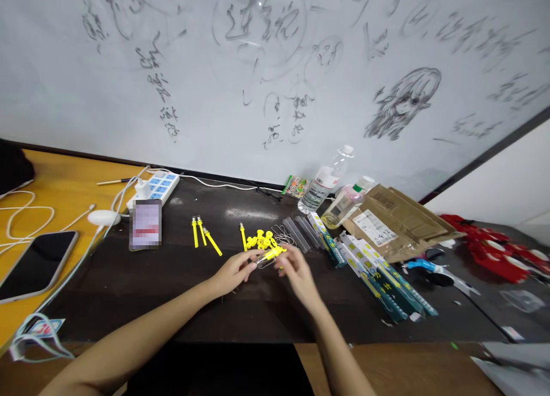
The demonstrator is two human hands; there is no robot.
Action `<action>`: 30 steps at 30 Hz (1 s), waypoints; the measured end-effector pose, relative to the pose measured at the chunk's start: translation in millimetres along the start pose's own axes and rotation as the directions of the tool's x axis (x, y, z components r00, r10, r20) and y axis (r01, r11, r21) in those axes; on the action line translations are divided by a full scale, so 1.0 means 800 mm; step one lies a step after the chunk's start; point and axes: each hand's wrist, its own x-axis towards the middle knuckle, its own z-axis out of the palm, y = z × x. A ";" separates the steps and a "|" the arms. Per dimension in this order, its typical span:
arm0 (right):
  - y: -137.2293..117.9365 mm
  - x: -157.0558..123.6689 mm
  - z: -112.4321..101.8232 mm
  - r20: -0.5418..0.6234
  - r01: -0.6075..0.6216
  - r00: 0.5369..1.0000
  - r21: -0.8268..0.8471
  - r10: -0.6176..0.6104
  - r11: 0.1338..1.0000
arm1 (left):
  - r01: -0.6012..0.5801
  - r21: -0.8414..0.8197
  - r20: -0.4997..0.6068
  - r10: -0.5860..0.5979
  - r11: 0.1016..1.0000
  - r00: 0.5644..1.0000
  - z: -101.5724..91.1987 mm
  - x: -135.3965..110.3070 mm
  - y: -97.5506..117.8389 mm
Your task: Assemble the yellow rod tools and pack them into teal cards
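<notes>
My left hand (pixel 235 271) pinches the near end of a small yellow plastic piece with a clear or metal end (pixel 271 254). At the other end of it, the curled fingers of my right hand (pixel 297 274) close in; blur partly hides what lies between them. Just beyond my hands is a small heap of yellow plastic parts (pixel 260 239). A yellow stick (pixel 243 238) with a metal tip stands out to its left, and several similar yellow sticks (pixel 201 235) lie further left. Thin bent metal wires (pixel 282 235) lie right of the heap, beside clear plastic strips (pixel 296 233).
Green-and-white narrow boxes (pixel 378 281) lie to the right. Behind them are a water bottle (pixel 320 189), a second bottle (pixel 344 207) and a brown parcel (pixel 387 224). A power strip (pixel 158 187), a phone (pixel 38 264) and cables are on the left. A whiteboard (pixel 193 98) rises behind.
</notes>
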 end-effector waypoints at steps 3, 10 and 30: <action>-0.009 0.014 -0.101 -0.231 0.020 0.958 -0.546 -0.173 0.837 | 0.017 0.039 -0.045 -0.015 0.999 0.999 -0.001 0.000 -0.004; 0.004 0.025 -0.260 -0.375 -0.393 0.915 -0.911 -0.150 -0.125 | 0.078 0.053 -0.091 -0.073 0.996 0.993 0.000 0.001 -0.006; -0.029 0.018 -0.220 -0.143 -0.138 0.983 -0.989 -0.111 0.050 | 0.064 -0.221 -0.220 -0.113 0.973 0.969 -0.009 0.007 -0.001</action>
